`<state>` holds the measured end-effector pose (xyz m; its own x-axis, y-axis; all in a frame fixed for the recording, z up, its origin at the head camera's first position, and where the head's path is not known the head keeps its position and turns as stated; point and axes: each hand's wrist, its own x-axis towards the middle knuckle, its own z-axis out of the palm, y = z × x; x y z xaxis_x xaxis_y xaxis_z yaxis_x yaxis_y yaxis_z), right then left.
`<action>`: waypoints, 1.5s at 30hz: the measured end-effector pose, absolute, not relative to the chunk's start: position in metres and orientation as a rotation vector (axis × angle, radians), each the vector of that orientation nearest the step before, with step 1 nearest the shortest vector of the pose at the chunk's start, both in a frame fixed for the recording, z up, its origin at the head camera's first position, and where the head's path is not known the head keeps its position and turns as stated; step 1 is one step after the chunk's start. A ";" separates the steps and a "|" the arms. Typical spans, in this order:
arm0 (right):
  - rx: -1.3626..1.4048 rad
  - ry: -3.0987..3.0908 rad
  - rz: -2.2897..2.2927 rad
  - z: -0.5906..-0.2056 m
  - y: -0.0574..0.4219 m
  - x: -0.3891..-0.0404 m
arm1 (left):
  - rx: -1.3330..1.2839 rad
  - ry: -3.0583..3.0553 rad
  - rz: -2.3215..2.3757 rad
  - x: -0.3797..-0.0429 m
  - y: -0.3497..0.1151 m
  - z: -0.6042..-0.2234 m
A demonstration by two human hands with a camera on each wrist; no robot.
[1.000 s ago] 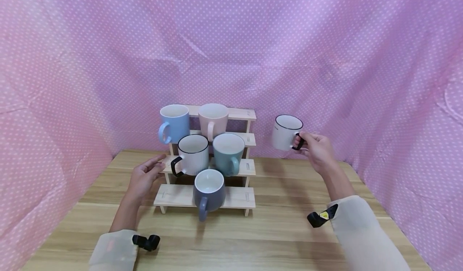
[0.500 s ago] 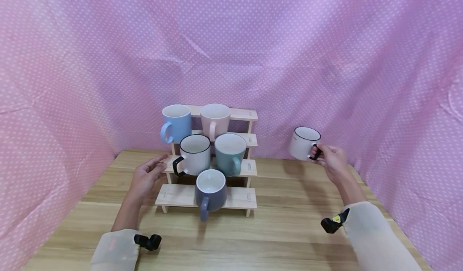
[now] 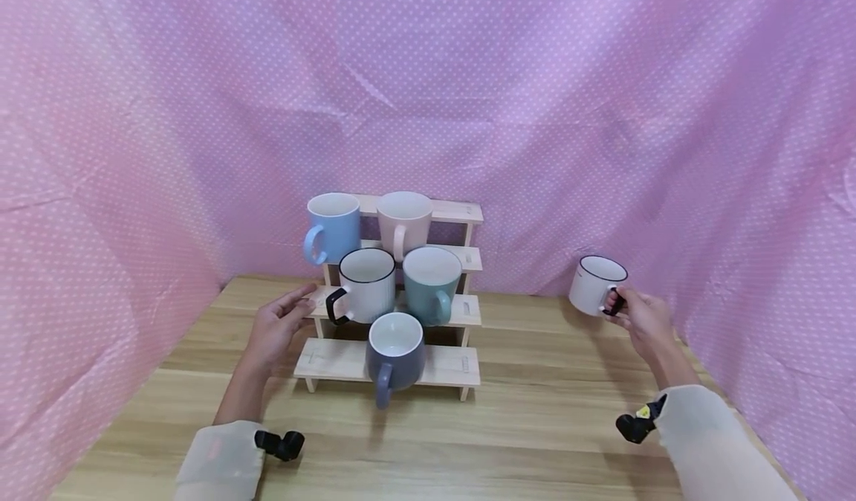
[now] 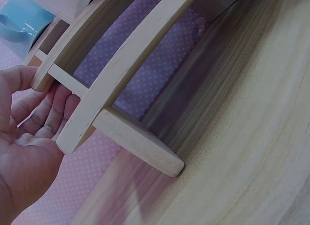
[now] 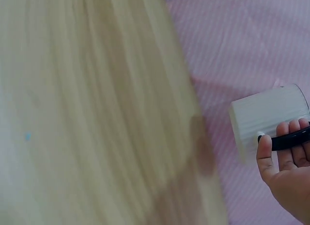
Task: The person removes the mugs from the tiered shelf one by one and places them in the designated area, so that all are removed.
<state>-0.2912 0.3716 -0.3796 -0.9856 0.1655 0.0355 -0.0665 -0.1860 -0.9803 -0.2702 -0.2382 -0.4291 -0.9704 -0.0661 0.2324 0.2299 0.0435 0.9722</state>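
My right hand (image 3: 645, 322) grips a white mug (image 3: 591, 291) with a black rim by its black handle (image 5: 290, 140). The mug is upright near the back right of the table. At the left end of the stepped wooden rack (image 3: 328, 360), my left hand (image 3: 276, 330) holds the second step from the bottom, thumb over the board in the left wrist view. On the rack stand a blue mug (image 3: 339, 230), a pink mug (image 3: 409, 222), a white ribbed mug (image 3: 371, 296) with black rim and handle, a teal mug (image 3: 428, 293) and a grey-blue mug (image 3: 401, 367) at the bottom.
The wooden table (image 3: 535, 412) ends at the back against a pink-purple dotted cloth (image 3: 535, 114), which hangs on both sides too. A black wrist camera (image 3: 281, 445) sits on the left sleeve, another camera (image 3: 635, 425) on the right.
My right hand has carried the white mug to the right and lower, away from the rack. The left hand stays at the rack's end; the view has shifted slightly.
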 end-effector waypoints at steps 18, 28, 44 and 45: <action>-0.310 -1.840 2.260 -0.439 0.437 -0.307 | -0.173 -2.153 -1.993 -0.270 -0.241 -0.431; -0.290 -1.744 2.449 -0.424 0.434 -0.288 | -0.175 -2.165 -1.993 -0.271 -0.241 -0.429; -0.139 -1.733 2.527 -0.431 0.441 -0.287 | -0.172 -2.160 -1.986 -0.273 -0.241 -0.430; -0.150 -1.742 2.523 -0.431 0.441 -0.286 | -0.176 -2.158 -1.991 -0.273 -0.241 -0.430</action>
<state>-0.2861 0.4413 -0.4309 -0.9926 0.1144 -0.0395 -0.0036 -0.3543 -0.9351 -0.2729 -0.2406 -0.4303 -0.9728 -0.0479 0.2267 0.2221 0.0858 0.9712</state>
